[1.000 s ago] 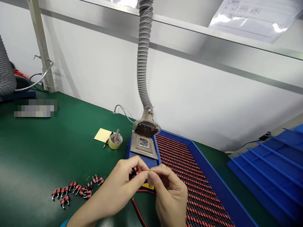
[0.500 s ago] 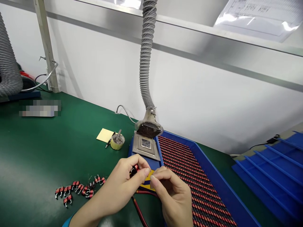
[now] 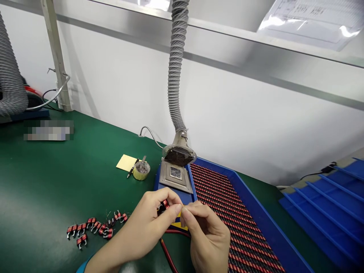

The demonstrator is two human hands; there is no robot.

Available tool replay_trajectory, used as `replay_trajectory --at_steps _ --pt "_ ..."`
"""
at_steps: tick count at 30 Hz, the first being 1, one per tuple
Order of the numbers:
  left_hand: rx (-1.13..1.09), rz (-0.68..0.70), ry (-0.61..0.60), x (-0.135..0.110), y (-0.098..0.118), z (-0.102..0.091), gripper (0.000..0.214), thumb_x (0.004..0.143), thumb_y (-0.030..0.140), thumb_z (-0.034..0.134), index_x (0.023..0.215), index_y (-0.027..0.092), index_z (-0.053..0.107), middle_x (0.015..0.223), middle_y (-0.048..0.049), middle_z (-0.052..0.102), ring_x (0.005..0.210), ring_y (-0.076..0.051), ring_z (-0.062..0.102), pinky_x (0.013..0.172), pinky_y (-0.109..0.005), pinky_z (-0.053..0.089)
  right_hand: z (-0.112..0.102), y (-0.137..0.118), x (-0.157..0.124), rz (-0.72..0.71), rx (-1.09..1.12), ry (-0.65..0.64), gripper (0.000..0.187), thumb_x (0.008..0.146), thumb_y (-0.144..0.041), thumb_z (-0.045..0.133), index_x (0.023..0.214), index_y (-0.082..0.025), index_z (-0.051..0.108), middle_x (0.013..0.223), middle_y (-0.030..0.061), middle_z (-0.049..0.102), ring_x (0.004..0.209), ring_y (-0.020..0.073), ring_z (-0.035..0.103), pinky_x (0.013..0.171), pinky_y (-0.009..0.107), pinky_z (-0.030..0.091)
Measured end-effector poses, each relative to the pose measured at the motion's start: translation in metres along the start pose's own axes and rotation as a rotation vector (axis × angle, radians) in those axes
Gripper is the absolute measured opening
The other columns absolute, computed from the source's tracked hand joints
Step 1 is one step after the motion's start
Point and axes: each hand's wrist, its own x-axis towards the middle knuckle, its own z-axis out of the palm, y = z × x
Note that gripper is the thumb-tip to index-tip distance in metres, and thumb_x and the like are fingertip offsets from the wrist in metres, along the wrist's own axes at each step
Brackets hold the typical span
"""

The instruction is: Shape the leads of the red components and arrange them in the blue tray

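My left hand (image 3: 145, 227) pinches a small red-and-black wound coil (image 3: 163, 206) between thumb and fingers. My right hand (image 3: 206, 237) closes its fingertips on a thin piece right beside the coil, too small to identify. Both hands meet just above a yellow-and-black object (image 3: 179, 223), which they partly hide. A red cable (image 3: 167, 254) runs out beneath them. On the green mat (image 3: 57, 182), left of my left hand, lies a loose cluster of similar coils with metal legs (image 3: 91, 228).
A blue tray (image 3: 256, 197) packed with rows of red coils lies right of my hands. Behind them stand a metal plate on a blue base (image 3: 175, 176), a fume extractor nozzle (image 3: 179, 155) and its hose (image 3: 176, 68). Stacked blue trays (image 3: 321, 204) sit further right.
The view has shifted slightly since the oldest frame. My hands stay together on the coil, and my right hand has moved a little closer over the yellow object.
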Motion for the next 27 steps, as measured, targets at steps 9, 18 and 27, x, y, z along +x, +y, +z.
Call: replay_trajectory --at_steps 9,18,27 --pt "-0.018 0.014 0.033 -0.002 -0.002 0.001 0.02 0.094 0.03 0.048 0.078 0.019 0.055 0.074 0.0039 0.052 0.071 -0.012 0.045 0.066 -0.023 0.034 0.001 -0.001 -0.002 -0.005 0.005 -0.082 0.013 0.081 -0.02 0.067 0.069 -0.023 0.069 0.06 -0.0012 0.062 0.058 0.0131 0.054 0.056 0.023 0.043" --pt "0.099 0.007 -0.034 -0.001 0.002 -0.003 0.02 0.094 0.028 0.047 0.078 0.02 0.055 0.076 0.0041 0.055 0.073 -0.012 0.047 0.067 -0.023 0.035 -0.006 -0.011 0.0 -0.229 -0.133 -0.17 0.03 0.084 -0.008 0.057 0.1 -0.031 0.07 0.082 0.0017 0.068 0.076 0.0174 0.062 0.067 0.028 0.049" --pt "0.253 0.015 -0.057 -0.004 0.0 -0.002 0.017 0.095 0.027 0.044 0.082 0.023 0.055 0.083 0.0048 0.058 0.077 -0.013 0.049 0.07 -0.023 0.035 -0.016 -0.012 0.007 -0.398 -0.528 -0.193 0.026 0.085 -0.006 0.057 0.097 -0.027 0.067 0.076 0.0007 0.07 0.066 0.017 0.066 0.058 0.025 0.051"
